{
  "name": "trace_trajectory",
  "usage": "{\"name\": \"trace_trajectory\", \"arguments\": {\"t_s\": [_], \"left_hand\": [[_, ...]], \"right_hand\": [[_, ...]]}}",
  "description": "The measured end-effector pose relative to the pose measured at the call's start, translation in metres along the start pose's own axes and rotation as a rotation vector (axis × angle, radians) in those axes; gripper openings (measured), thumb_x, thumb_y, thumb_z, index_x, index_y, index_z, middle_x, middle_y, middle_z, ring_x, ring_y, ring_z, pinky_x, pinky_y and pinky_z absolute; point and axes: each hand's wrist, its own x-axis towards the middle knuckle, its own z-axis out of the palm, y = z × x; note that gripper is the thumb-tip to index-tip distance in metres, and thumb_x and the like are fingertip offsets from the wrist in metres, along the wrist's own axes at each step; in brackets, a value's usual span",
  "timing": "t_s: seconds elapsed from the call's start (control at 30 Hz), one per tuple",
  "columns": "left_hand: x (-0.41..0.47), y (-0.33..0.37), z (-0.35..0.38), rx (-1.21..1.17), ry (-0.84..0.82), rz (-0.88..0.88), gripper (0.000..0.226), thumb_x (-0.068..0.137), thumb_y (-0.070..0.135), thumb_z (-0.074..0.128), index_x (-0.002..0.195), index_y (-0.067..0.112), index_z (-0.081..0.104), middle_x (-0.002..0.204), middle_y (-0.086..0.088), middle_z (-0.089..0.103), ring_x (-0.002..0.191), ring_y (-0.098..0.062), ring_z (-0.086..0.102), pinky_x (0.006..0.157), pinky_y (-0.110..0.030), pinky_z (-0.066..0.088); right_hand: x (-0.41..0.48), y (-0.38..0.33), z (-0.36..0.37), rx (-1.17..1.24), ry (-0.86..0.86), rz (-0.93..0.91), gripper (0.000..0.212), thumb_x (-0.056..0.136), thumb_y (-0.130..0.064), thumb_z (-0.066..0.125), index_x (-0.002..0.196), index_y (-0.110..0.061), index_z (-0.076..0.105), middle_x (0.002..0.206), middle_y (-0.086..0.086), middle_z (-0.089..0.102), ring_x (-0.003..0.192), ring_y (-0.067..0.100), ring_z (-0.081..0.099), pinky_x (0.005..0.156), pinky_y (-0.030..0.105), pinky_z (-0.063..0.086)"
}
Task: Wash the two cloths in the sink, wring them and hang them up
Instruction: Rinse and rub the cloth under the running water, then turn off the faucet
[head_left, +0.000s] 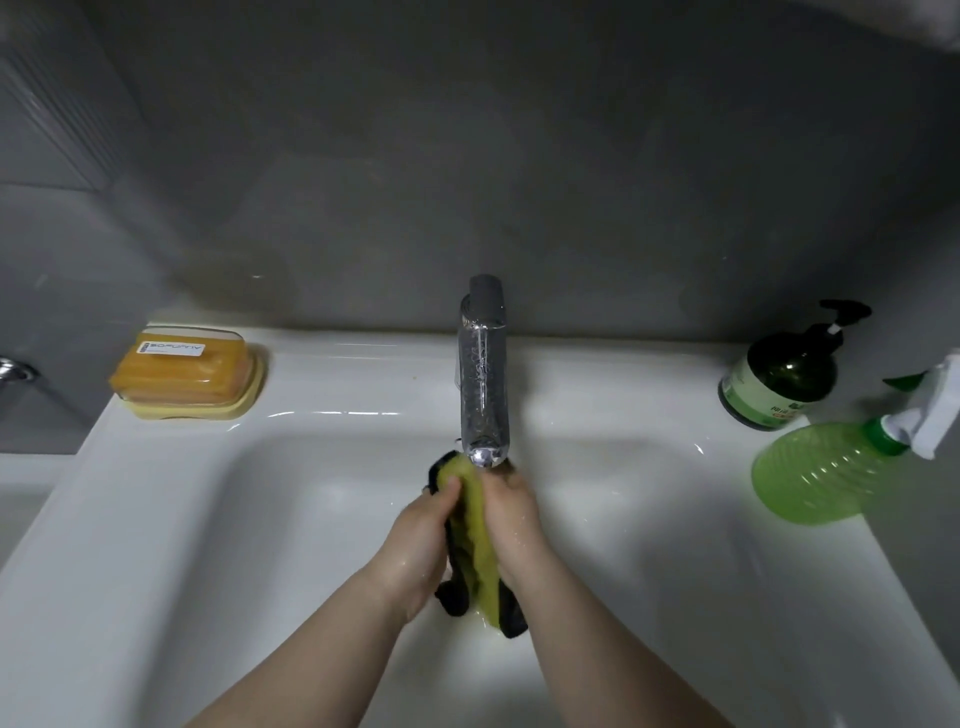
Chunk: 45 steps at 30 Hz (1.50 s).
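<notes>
A yellow-green cloth (475, 540) with a dark grey cloth or backing (451, 597) is bunched lengthwise between both my hands, over the white sink basin (649, 545). My left hand (418, 540) grips it from the left, thumb on top. My right hand (511, 525) presses it from the right. The cloth's far end sits right under the chrome tap spout (483, 400). Both hands are wet. I cannot tell whether this is one two-sided cloth or two cloths together.
A yellow soap dish with an orange bar under a clear lid (187, 374) stands on the left rim. On the right ledge are a dark green pump bottle (784, 374) and a light green spray bottle lying on its side (826, 467). A grey wall rises behind.
</notes>
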Motion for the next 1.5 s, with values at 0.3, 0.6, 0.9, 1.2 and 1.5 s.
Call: {"name": "trace_trajectory", "arguments": {"t_s": [0.3,0.6,0.9,1.2,1.5], "left_hand": [[-0.003,0.004,-0.018,0.150,-0.149,0.017,0.021,0.075,0.016,0.062,0.095,0.008,0.064,0.087,-0.009,0.072,0.080,-0.019,0.069,0.068,-0.022,0.056],[0.007,0.012,-0.014,0.410,-0.089,-0.011,0.006,0.077,0.013,0.070,0.082,0.014,0.066,0.075,0.000,0.072,0.068,-0.015,0.068,0.061,-0.019,0.054],[0.021,0.023,-0.007,0.148,-0.103,0.056,0.017,0.092,0.011,0.046,0.092,0.010,0.062,0.072,0.002,0.075,0.068,-0.010,0.071,0.060,-0.019,0.054],[0.022,0.026,-0.013,-0.017,-0.071,-0.075,0.026,0.094,0.018,0.039,0.089,0.010,0.063,0.067,0.000,0.075,0.061,-0.012,0.071,0.053,-0.020,0.053],[0.010,0.032,-0.013,0.042,0.057,0.044,0.018,0.094,0.015,0.043,0.092,0.011,0.060,0.079,-0.006,0.071,0.076,-0.019,0.065,0.067,-0.031,0.050]], "right_hand": [[-0.011,-0.016,-0.029,-0.155,-0.417,0.070,0.031,0.095,-0.022,0.041,0.107,0.000,0.059,0.104,0.023,0.061,0.100,0.033,0.059,0.099,0.046,0.044],[-0.002,-0.028,-0.037,-0.257,-0.163,-0.199,0.019,0.090,-0.017,0.052,0.075,-0.011,0.063,0.072,0.003,0.061,0.062,0.008,0.053,0.053,0.008,0.042],[0.009,-0.027,-0.056,-0.018,-0.147,-0.072,0.005,0.087,-0.010,0.057,0.082,-0.010,0.058,0.071,0.004,0.062,0.052,0.007,0.062,0.047,0.013,0.051],[0.011,-0.090,-0.047,-0.266,0.149,-0.772,0.028,0.090,-0.004,0.048,0.117,-0.003,0.057,0.115,0.002,0.051,0.106,0.007,0.048,0.084,-0.002,0.033],[-0.006,-0.095,-0.013,-0.674,0.114,-1.128,0.025,0.082,-0.005,0.054,0.101,0.003,0.068,0.118,0.020,0.063,0.120,0.033,0.054,0.104,0.026,0.031]]}}
